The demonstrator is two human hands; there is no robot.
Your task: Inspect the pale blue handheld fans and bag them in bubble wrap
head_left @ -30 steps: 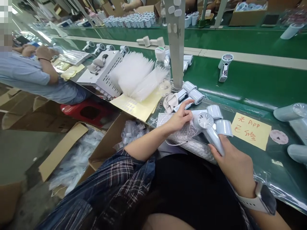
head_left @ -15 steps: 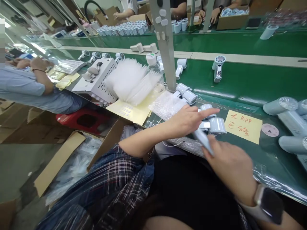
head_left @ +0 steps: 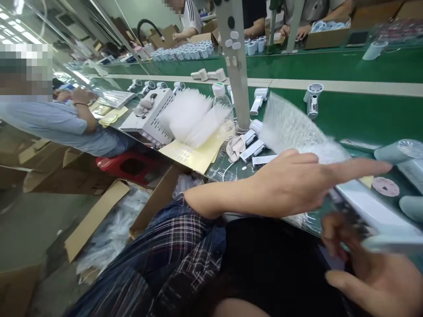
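Observation:
My left hand (head_left: 291, 182) reaches across from the left, its index finger stretched out to the right. A translucent bubble-wrap bag (head_left: 294, 125) stands up from its grip, thumb side hidden. Close to the camera at right is a light-blue handheld fan (head_left: 380, 204) with a dark, shiny side strip, smeared by motion. My right hand (head_left: 380, 273) is underneath the fan and holds it, fingers partly hidden behind it and thumb apart. The left fingers come close to the fan's near end; whether they touch it I cannot tell. More handheld fans (head_left: 253, 149) lie beside the left hand.
A metal post (head_left: 236, 66) rises from the bench. Left of it are a clear bottle (head_left: 222, 103), a white foam-sleeve stack (head_left: 188, 116), yellow sheets (head_left: 194, 156) and a white metal box (head_left: 148, 112). A round pink sticker (head_left: 385, 186) lies at right. A co-worker (head_left: 42, 119) sits at left.
The bubble-wrap bag has come up off the bench in my left hand, uncovering fans and a cloth. Both hands have moved right, and the fan is nearer the camera. The view has shifted slightly.

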